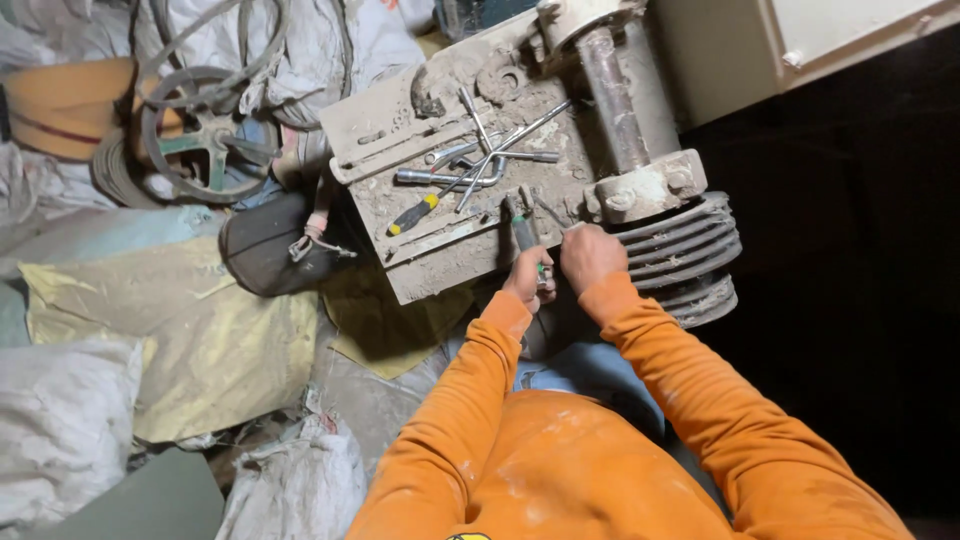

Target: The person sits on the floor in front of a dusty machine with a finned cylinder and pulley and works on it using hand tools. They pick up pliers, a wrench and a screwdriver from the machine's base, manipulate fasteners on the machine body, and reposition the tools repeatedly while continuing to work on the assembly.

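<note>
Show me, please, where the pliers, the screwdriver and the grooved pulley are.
pliers (522, 228), head view, on the jaws above the left hand.
screwdriver (412, 215), head view, on its black and yellow handle.
grooved pulley (690, 250), head view, on its ribbed rim.

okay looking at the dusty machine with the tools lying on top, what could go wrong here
The left hand grips pliers beside the right hand; a slip could pinch fingers. The screwdriver and wrenches lie loose on the tilted, dusty machine top and might slide off. The right hand sits close to the grooved pulley.

Both hands (560, 268) fisted, side by side, arms outstretched
</note>
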